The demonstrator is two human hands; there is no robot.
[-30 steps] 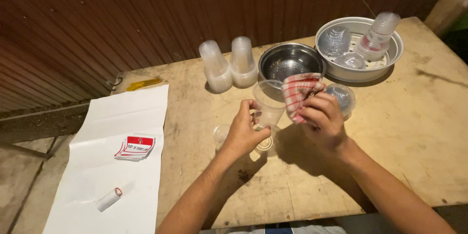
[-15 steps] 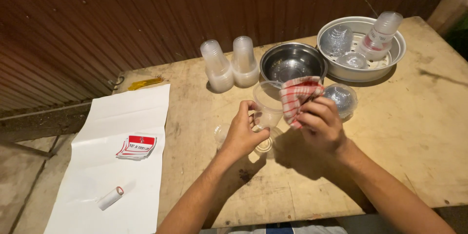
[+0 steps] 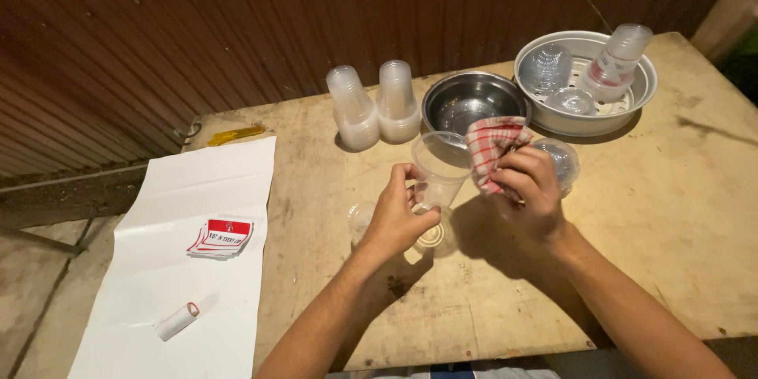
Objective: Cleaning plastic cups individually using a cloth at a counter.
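My left hand (image 3: 397, 217) grips a clear plastic cup (image 3: 438, 164) by its lower half, tilted a little, just above the wooden table (image 3: 679, 221). My right hand (image 3: 534, 189) holds a bunched red-and-white checked cloth (image 3: 491, 144) right beside the cup's rim. Whether the cloth touches the cup I cannot tell. Another clear cup lies on its side (image 3: 361, 217) behind my left hand, and a clear lid (image 3: 562, 159) sits by my right hand.
Two stacks of upturned clear cups (image 3: 373, 106) stand at the back beside a steel bowl (image 3: 467, 100). A round metal tray (image 3: 586, 83) holds more plastic cups. On the left a white sheet (image 3: 197, 268) carries red-and-white stickers (image 3: 221, 238) and a small white roll (image 3: 177, 320).
My right hand with the cloth has shifted slightly beside the cup's rim. The left hand keeps its hold on the cup in nearly the same place.
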